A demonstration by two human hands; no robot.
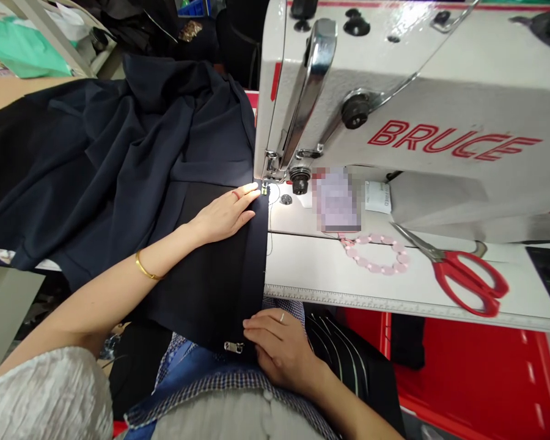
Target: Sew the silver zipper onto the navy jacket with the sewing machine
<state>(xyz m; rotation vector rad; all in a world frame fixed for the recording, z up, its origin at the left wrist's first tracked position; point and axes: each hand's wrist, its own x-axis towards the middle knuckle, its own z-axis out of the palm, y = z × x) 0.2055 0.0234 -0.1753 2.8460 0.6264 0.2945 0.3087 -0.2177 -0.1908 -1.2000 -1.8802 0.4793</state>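
Note:
A dark navy garment (132,153) lies spread over the sewing table, its folded edge running from the needle toward me. My left hand (227,212) rests flat on the cloth, fingers stretched out, fingertips right by the presser foot (264,188) of the white sewing machine (407,104). My right hand (279,345) is at the table's near edge, fingers curled on the lower end of the same edge, next to a small metal zipper pull (233,347).
Red-handled scissors (462,275) lie on the machine bed to the right, beside a pink bead bracelet (378,253). A ruler strip runs along the table's front edge (371,302). Green cloth (22,49) lies at the far left back.

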